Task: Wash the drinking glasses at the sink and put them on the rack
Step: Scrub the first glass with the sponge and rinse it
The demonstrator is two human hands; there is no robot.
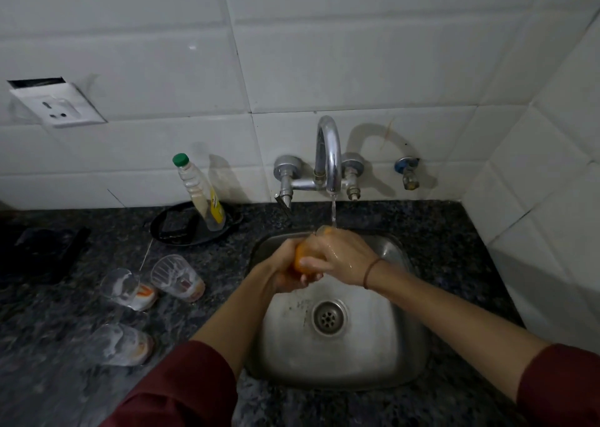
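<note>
Over the steel sink (383,355) both my hands hold a drinking glass with an orange base (303,256) under the running tap (329,154). My left hand (282,264) grips it from below and my right hand (341,258) wraps over its top, hiding most of it. Its rim (324,231) pokes out where the water stream lands. Three soapy glasses lie on the dark counter to the left: one (177,279) nearest the sink, one (128,288) beside it, and one (121,345) closer to me.
A dish-soap bottle with a green cap (199,193) stands on a black tray (194,222) behind the glasses. A dark object (42,251) lies at the far left. A wall socket (55,103) sits on the tiles. White tiled walls close in at the back and right.
</note>
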